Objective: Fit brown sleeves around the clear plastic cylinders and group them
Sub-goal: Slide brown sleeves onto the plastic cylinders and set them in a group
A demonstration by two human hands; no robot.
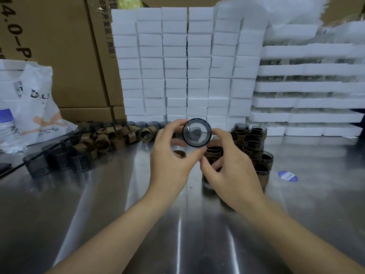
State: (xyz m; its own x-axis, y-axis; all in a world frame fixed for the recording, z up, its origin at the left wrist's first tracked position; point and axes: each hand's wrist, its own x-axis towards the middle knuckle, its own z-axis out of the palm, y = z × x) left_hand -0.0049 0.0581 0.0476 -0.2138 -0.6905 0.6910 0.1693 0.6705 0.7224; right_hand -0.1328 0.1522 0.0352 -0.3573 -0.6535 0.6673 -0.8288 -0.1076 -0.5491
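A clear plastic cylinder (197,132) is held up above the steel table, its round base facing me. My left hand (171,155) grips its left side with finger above and thumb below. My right hand (229,167) pinches its right and lower edge. Whether a sleeve is around it cannot be seen from this angle. A pile of loose brown sleeves (116,136) lies at the left middle, and one single sleeve (179,154) lies just below my left hand. Bare dark-tinted cylinders (59,159) stand at the left. Sleeved cylinders (254,147) are grouped to the right, partly hidden by my right hand.
White foam blocks (185,64) are stacked as a wall at the back, with foam trays (308,86) of cylinders to the right. Cardboard boxes (59,46), a white plastic bag (37,107) and a water bottle (7,125) stand at the left. A blue sticker (287,176) lies on the table.
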